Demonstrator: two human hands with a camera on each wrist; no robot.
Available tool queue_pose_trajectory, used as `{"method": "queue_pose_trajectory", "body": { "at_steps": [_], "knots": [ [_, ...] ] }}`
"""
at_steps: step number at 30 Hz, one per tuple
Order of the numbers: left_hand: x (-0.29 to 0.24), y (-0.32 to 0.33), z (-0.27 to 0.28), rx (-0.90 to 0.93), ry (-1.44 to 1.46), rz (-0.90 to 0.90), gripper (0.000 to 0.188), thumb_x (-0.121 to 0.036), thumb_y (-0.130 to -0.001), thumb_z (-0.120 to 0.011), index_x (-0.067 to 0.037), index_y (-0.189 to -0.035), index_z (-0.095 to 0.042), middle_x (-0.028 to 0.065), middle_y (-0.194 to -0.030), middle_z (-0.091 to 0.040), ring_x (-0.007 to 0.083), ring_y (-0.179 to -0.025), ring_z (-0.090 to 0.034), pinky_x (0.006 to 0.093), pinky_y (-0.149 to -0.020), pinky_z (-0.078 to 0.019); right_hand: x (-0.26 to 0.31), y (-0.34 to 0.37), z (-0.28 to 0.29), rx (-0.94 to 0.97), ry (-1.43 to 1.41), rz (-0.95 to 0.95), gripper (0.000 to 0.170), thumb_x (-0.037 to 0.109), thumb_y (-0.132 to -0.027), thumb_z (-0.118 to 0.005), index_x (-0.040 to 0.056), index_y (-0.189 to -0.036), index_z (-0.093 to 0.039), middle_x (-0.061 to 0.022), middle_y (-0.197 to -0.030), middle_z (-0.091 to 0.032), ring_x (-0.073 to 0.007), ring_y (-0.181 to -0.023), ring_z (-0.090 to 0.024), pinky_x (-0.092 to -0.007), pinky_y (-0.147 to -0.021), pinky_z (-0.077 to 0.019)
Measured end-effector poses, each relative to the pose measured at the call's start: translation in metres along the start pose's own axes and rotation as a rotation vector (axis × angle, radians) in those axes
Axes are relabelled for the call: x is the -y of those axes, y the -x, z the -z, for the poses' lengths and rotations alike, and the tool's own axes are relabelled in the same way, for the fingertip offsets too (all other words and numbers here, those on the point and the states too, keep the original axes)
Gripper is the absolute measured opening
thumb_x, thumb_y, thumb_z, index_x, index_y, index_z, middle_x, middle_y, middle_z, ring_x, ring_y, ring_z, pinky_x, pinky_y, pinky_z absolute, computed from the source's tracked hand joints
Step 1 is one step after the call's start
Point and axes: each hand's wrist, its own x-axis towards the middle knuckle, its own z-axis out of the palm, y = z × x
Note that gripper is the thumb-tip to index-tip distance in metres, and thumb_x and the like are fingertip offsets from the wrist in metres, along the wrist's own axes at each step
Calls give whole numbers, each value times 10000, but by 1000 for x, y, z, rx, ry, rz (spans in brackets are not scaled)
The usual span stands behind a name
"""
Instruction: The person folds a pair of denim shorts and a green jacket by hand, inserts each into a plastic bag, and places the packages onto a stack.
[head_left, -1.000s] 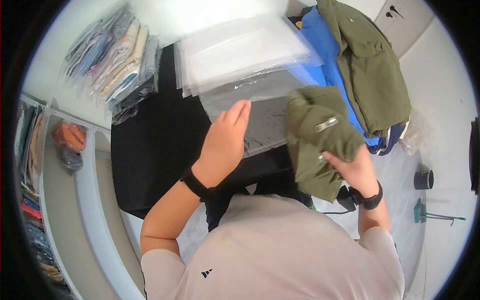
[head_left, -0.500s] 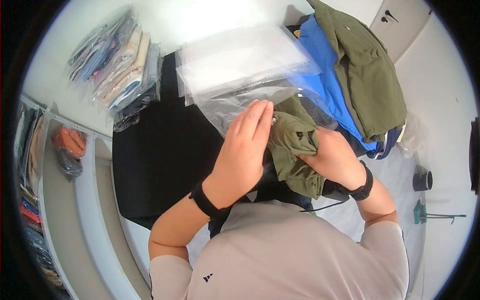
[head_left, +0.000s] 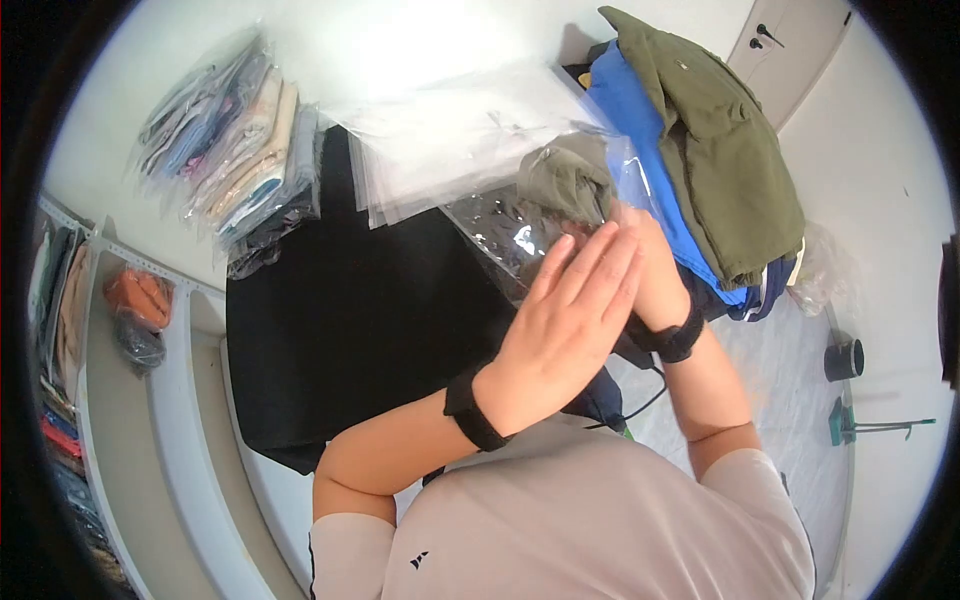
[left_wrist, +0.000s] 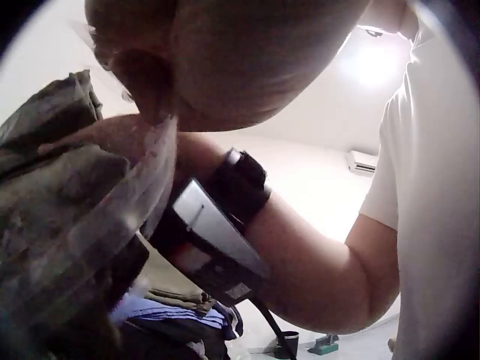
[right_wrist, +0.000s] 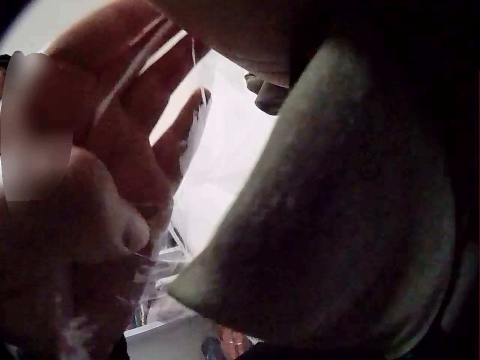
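Note:
The right hand (head_left: 652, 270) grips a folded olive-green garment (head_left: 568, 178), which lies partly beneath the film of a clear plastic bag (head_left: 500, 232). In the right wrist view, the garment (right_wrist: 330, 217) fills much of the picture as a dark fold. The left hand (head_left: 570, 320) overlaps the right one in the head view, fingers stretched out. Clear film (left_wrist: 146, 187) gathers at the left hand's thumb side, where it holds the bag. From the right wrist, the left thumb (right_wrist: 124, 225) shows bent beside the film.
Flat clear bags (head_left: 430, 140) are stacked at the back of the black table (head_left: 340, 330). Olive (head_left: 725, 150) and blue garments (head_left: 625, 90) pile up at the right. Bagged folded clothes (head_left: 235, 140) stand at the back left, beside a shelf (head_left: 150, 450).
The right hand has carried the olive garment left and forward, from beside the bag to under its film. The left hand has moved right with the bag, whose film is now lifted.

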Motion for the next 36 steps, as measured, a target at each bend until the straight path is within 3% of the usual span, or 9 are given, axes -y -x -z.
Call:
{"method": "queue_pose_trajectory", "body": {
  "at_steps": [4,9,10,13,15,18,19,28,36],
  "knots": [
    [-5,-3,-5,-22,82,-71,467,-73,-834,-474,16,-1293,-448,158,-1360,-412,309,-1276,-400,478,-1061,-285,20,-10,-8,-222,243,77,212,199,-780,-579,-2,-843,-564,-220,-682,-610,-406,-686,-617,-462,-593,-501],
    [5,12,-12,-80,88,-14,501,-29,-807,-491,26,-1303,-439,178,-1348,-418,331,-1265,-409,492,-1058,-279,25,-34,-27,104,365,-139,151,132,-732,-580,14,-807,-637,-201,-693,-641,-370,-706,-657,-442,-629,-535],
    [9,17,-17,-84,70,47,518,-5,-792,-497,29,-1305,-436,180,-1347,-418,334,-1264,-409,497,-1058,-276,24,-37,-30,298,335,-285,249,206,-741,-634,27,-912,-605,-250,-942,-631,-380,-860,-629,-451,-702,-507],
    [21,32,-21,-61,19,127,589,61,-724,-519,35,-1306,-431,174,-1366,-405,335,-1284,-381,539,-1063,-238,18,-25,-64,38,484,-154,297,304,-746,-628,20,-833,-640,-291,-1159,-556,-426,-1074,-560,-463,-796,-505],
    [25,40,-22,-52,-32,172,640,91,-679,-527,31,-1308,-428,159,-1392,-387,325,-1307,-352,580,-1066,-185,28,-17,-66,-193,560,190,349,347,-769,-602,30,-912,-632,-291,-1364,-373,-467,-1247,-373,-556,-958,-370],
    [21,58,-16,-18,-54,234,647,95,-676,-527,21,-1312,-430,151,-1402,-381,317,-1308,-353,585,-1070,-160,49,-1,-72,-70,418,206,380,347,-804,-551,53,-1034,-619,-288,-1388,-343,-458,-1285,-313,-607,-1018,-252],
    [24,70,-18,-15,-49,259,657,93,-676,-528,13,-1320,-427,141,-1408,-379,310,-1309,-353,589,-1072,-140,38,12,-89,8,407,323,588,507,-774,-587,60,-1156,-583,-281,-1386,-347,-489,-1258,-332,-612,-988,-291],
    [31,86,-16,81,-135,331,642,76,-710,-523,-28,-1336,-429,130,-1395,-394,304,-1310,-352,616,-1042,-174,16,1,-72,-104,306,120,302,163,-815,-554,31,-1080,-616,-247,-1369,-400,-383,-1279,-376,-485,-964,-388],
    [22,77,-24,138,-140,312,592,25,-739,-534,-27,-1321,-443,133,-1398,-394,299,-1299,-362,597,-1034,-203,-19,23,-52,20,442,58,438,4,-777,-551,109,-1202,-574,-233,-1447,-287,-426,-1327,-286,-477,-1076,-277]
  ]
}}
